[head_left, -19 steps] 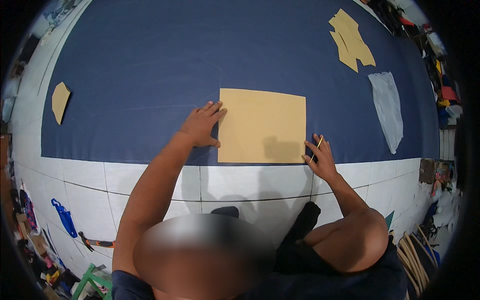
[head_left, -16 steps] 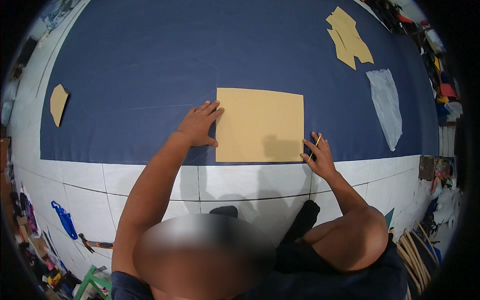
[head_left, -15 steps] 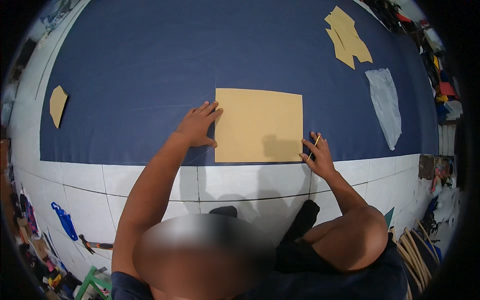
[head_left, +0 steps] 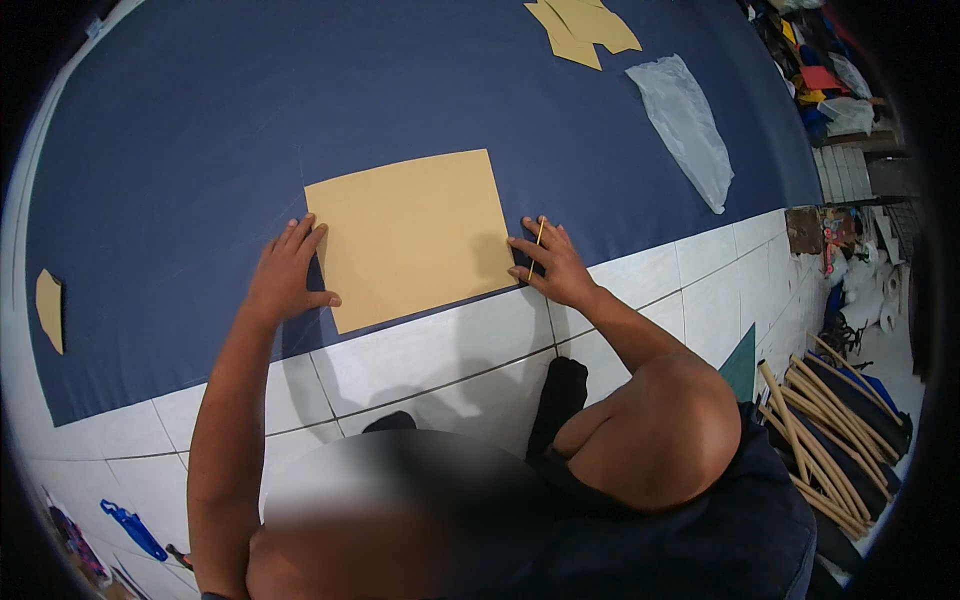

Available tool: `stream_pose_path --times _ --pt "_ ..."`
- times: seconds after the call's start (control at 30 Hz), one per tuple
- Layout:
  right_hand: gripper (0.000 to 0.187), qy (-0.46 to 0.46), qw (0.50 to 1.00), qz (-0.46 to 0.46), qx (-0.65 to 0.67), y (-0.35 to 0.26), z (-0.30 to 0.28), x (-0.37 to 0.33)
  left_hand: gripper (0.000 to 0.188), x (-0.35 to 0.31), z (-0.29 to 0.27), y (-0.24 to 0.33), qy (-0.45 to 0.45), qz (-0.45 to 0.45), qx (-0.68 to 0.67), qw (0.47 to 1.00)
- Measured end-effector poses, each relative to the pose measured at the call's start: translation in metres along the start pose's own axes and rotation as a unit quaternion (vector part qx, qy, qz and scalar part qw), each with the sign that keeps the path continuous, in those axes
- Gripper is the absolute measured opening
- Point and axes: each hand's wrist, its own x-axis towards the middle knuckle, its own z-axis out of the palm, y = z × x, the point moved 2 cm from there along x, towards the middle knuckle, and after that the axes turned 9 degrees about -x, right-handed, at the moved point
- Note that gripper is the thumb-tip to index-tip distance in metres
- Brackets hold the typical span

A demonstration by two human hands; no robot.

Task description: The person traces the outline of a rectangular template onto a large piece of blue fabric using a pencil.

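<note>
A rectangular tan card sheet (head_left: 415,240) lies flat on the dark blue material (head_left: 180,270), close to its near edge. My left hand (head_left: 287,270) rests at the card's left edge, fingers spread, with the thumb on the lower left corner. At the opposite edge, my right hand (head_left: 555,265) touches the card with thumb and index fingertips. A thin yellow stick (head_left: 537,248) is held slantwise between the right hand's fingers; its exact kind is too small to make out. Faint pale lines run across the material left of the card.
Other tan card pieces (head_left: 580,28) lie at the far side, with a small one (head_left: 49,310) far left. A translucent plastic bag (head_left: 685,130) sits right. White floor tiles (head_left: 650,265) border the material. Tan rods (head_left: 815,430) and a blue object (head_left: 133,530) lie nearer.
My view has turned, so the card appears farther left and tilted. Both hands stay at the same card edges, and the yellow stick remains in the right hand.
</note>
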Motion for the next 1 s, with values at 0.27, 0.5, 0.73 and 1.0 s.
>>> stream_pose_path --times 0.27,0.5,0.73,1.0 --pt "0.056 -0.025 1.0 0.015 -0.006 -0.006 -0.002 0.002 0.11 -0.005 -0.003 -0.001 -0.004 0.01 -0.006 1.0" --pt "0.054 -0.013 1.0 0.01 0.0 -0.004 0.002 0.0 0.107 -0.004 -0.003 0.0 -0.021 0.004 0.009 1.0" --pt "0.057 0.002 1.0 -0.008 -0.005 -0.002 -0.003 0.004 0.105 -0.004 0.001 0.008 -0.001 0.02 0.03 0.999" --pt "0.056 0.016 0.999 -0.022 0.02 0.001 0.007 0.0 0.037 -0.006 0.034 0.049 0.039 0.162 0.112 0.98"
